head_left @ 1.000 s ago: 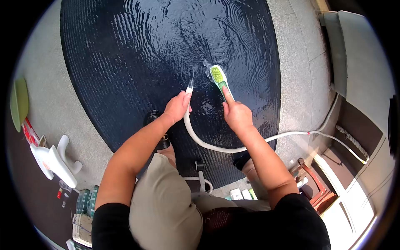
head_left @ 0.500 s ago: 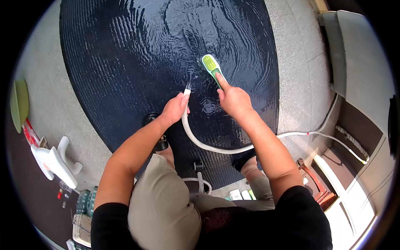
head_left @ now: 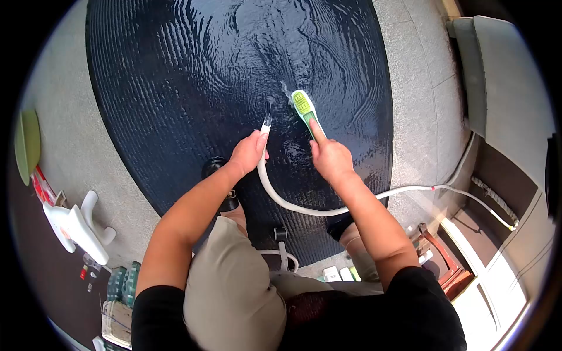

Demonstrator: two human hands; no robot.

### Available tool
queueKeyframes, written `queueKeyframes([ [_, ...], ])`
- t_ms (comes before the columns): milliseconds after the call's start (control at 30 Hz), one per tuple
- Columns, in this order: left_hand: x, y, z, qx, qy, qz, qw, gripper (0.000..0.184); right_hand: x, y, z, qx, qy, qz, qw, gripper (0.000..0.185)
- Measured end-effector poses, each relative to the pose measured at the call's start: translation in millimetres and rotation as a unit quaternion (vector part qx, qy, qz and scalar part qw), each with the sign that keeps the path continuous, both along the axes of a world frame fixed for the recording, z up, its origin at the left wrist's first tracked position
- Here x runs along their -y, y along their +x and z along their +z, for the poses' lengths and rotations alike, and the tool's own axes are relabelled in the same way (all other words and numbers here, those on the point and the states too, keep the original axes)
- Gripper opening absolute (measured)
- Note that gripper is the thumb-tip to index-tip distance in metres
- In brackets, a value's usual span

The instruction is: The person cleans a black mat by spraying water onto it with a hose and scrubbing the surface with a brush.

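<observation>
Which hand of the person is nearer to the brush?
The right hand: it grips the brush by the handle. The left hand is apart from it, to its left, holding the white hose.

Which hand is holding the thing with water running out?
The left hand: it grips the white hose, with water coming from its end. The right hand holds a brush.

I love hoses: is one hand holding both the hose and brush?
No, the left hand holds the hose and the right hand holds the brush.
</observation>
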State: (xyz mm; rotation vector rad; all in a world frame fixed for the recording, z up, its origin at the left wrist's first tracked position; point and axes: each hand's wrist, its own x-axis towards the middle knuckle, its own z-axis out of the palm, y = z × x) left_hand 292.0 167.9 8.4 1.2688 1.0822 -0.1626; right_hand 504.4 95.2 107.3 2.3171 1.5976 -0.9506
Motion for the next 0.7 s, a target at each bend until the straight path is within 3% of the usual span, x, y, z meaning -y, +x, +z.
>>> queueKeyframes([
  [167, 3, 4, -3, -0.029, 0.048, -0.024, 0.998, 0.038, 20, 2, 3, 0.01, 0.013, 0.002, 1.0, 0.055],
  [333, 3, 7, 1, -0.05, 0.074, -0.043, 0.995, 0.037, -134, 11, -15, 0.025, 0.053, 0.006, 0.998, 0.05],
  [400, 5, 9, 4, -0.062, 0.063, -0.04, 0.995, 0.037, -143, 11, -25, 0.025, 0.083, 0.005, 0.996, 0.051],
  [700, -22, 32, 21, -0.089, 0.068, -0.118, 0.987, 0.038, 82, 1, 5, 0.012, -0.034, -0.055, 0.998, 0.057],
])
